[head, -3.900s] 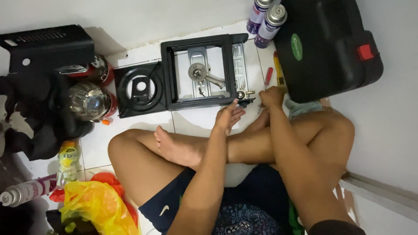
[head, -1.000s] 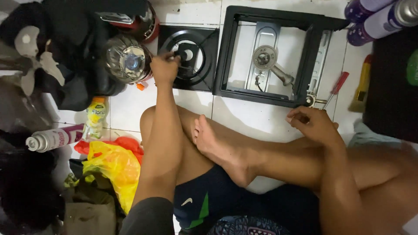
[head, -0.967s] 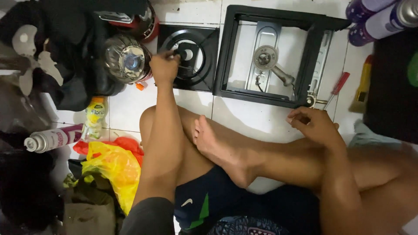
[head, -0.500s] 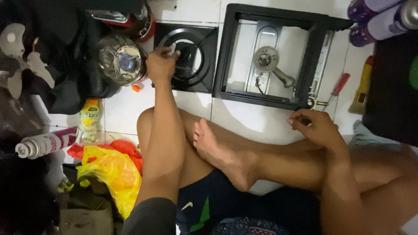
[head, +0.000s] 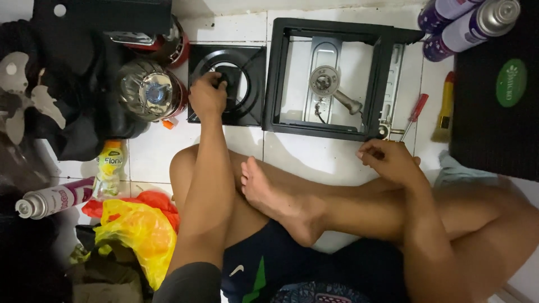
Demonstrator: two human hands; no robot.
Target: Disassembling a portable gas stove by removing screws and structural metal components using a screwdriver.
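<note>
The left hand (head: pixel 206 95) has its fingers closed on the black burner plate (head: pixel 227 84), which lies on the floor beside the stove frame (head: pixel 337 78). The right hand (head: pixel 390 161) rests curled near the screwdriver (head: pixel 414 112); what it pinches I cannot tell. A flat, level lift seems best.

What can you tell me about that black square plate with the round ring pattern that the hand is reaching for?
The black square metal plate with raised round rings looks like a stove's top plate, taken off. It lies flat on the white tiled floor, just left of the open black stove frame. It has a glossy dark finish and a round hole in the middle. The left hand rests on it, fingers at the central hole. A red-rimmed round appliance sits to its left.
</note>
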